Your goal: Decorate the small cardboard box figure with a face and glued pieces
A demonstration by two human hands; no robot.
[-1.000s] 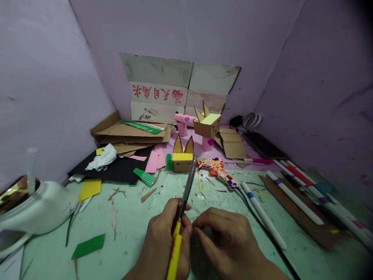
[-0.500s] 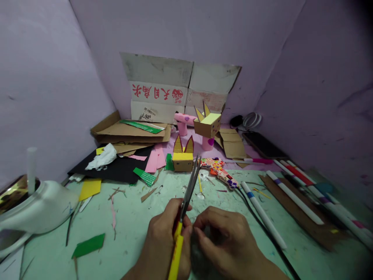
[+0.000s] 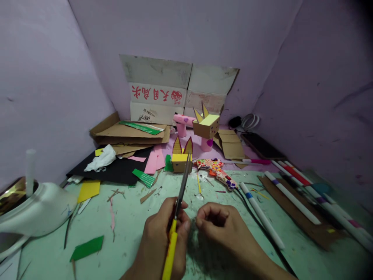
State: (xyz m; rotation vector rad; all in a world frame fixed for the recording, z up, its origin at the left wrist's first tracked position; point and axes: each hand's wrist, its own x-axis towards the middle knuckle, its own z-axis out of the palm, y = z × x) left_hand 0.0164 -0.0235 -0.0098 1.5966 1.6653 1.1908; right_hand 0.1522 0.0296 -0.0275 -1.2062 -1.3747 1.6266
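My left hand (image 3: 157,237) is wrapped around a pair of scissors (image 3: 170,249) with yellow handles, its metal blades nearly closed and pointing away from me. My right hand (image 3: 223,229) is a short way to the right, thumb and forefinger pinched together. Whatever sits in that pinch, if anything, is too small to make out. Beyond the scissor tips stands a small cardboard box head (image 3: 178,166) with a yellow top and two pointed ears. A floral-patterned glue gun (image 3: 214,167) lies to its right, its black cable running toward me.
Behind stands a pink tube figure (image 3: 206,144) with a cardboard head. On the left are a white pot (image 3: 52,208), a black sheet (image 3: 128,175) and flat cardboard (image 3: 131,132). Several markers (image 3: 262,216) lie at the right near a phone (image 3: 262,144). Green scraps (image 3: 87,248) litter the table.
The scissors have swung slightly left, and their blades appear closer together. My right hand has moved a little right, away from my left hand, widening the gap.
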